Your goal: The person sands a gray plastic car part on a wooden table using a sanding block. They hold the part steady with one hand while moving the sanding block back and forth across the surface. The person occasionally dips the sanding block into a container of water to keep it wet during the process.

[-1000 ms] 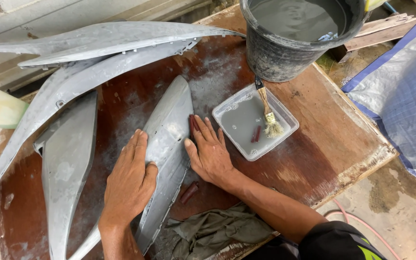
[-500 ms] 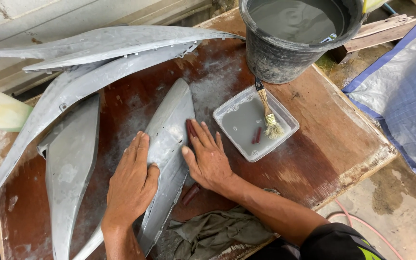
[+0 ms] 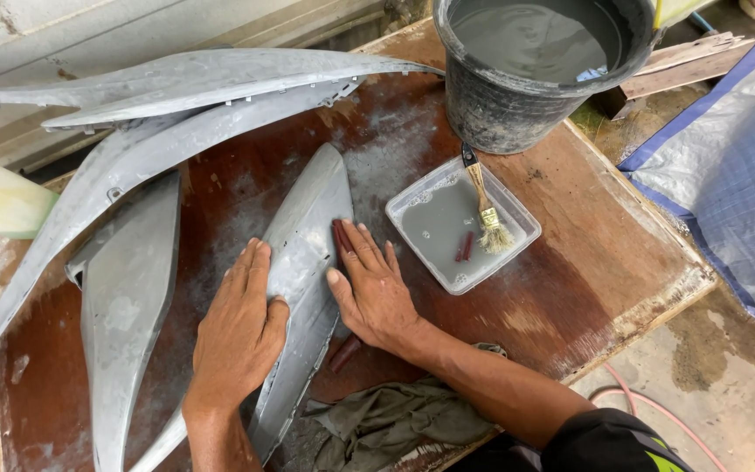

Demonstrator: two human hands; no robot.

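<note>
A long grey pointed body panel [image 3: 308,210] lies on a wet reddish wooden board [image 3: 570,288]. My left hand [image 3: 238,328] rests flat on the panel's left side, fingers together. On the panel's right edge, my right hand [image 3: 373,293] lies with its fingers spread. It presses a dark red sanding strip [image 3: 341,234] that shows under the index finger. Another dark red piece [image 3: 345,352] lies on the board below my right wrist.
A clear square tray [image 3: 517,223] of grey water holds a paintbrush [image 3: 485,214] and a red piece. Behind it stands a black bucket [image 3: 500,105] of grey water. More grey panels [image 3: 124,315] lie at the left and back. A grey rag [image 3: 395,415] hangs at the near edge, with a blue tarp [image 3: 727,192] at the right.
My right hand has slid a little toward me along the panel's right edge. The left hand and the panel have hardly moved.
</note>
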